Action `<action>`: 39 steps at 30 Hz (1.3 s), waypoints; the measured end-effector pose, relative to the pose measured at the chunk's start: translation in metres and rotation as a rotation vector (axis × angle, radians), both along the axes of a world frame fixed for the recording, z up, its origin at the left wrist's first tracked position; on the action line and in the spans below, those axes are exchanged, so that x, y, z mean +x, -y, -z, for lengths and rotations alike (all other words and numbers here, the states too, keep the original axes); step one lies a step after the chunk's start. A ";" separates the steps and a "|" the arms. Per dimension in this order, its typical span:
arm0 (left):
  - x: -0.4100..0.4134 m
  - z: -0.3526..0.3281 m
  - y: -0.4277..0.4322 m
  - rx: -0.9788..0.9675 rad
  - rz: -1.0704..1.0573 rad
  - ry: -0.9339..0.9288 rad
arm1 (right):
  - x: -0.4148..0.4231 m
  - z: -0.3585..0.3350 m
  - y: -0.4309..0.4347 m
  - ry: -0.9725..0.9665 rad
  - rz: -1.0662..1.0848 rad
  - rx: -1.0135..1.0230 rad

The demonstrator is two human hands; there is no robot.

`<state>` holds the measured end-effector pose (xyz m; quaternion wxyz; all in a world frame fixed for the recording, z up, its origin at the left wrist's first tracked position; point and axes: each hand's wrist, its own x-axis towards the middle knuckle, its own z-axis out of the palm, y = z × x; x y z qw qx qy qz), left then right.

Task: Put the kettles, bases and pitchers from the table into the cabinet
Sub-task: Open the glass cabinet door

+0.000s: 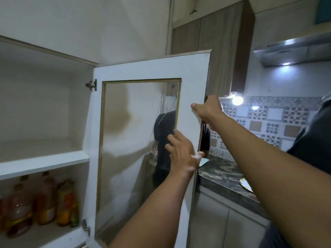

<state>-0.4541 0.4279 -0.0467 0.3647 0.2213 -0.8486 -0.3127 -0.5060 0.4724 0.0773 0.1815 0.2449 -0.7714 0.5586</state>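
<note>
The white wall cabinet (44,158) fills the left side, its glass-panelled door (188,72) swung open toward me. My right hand (207,108) grips the door's outer edge near the top, fingers wrapped behind it. My left hand (182,151) lies flat on the door's white frame lower down, fingers spread and holding nothing. The upper shelf (43,163) is bare. No kettle, base or pitcher is in view.
Several bottles (44,199) with orange labels stand on the lower shelf. To the right runs a dark marble counter (225,178) with a yellow packet (246,186), patterned wall tiles, a lit range hood (286,54) and a tall wooden cabinet (223,51) behind the door.
</note>
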 end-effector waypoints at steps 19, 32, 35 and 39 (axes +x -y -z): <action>-0.084 0.010 0.007 -0.141 -0.112 -0.044 | -0.085 0.002 0.003 -0.065 -0.055 -0.059; 0.069 0.004 0.117 -0.181 -0.389 0.169 | 0.040 0.058 0.082 -0.630 -0.223 0.237; 0.127 0.013 0.145 -0.174 -0.537 0.287 | 0.075 0.089 0.119 -0.498 -0.340 0.473; 0.210 0.027 0.184 -0.140 -0.735 0.355 | 0.139 0.130 0.177 -0.460 -0.505 0.580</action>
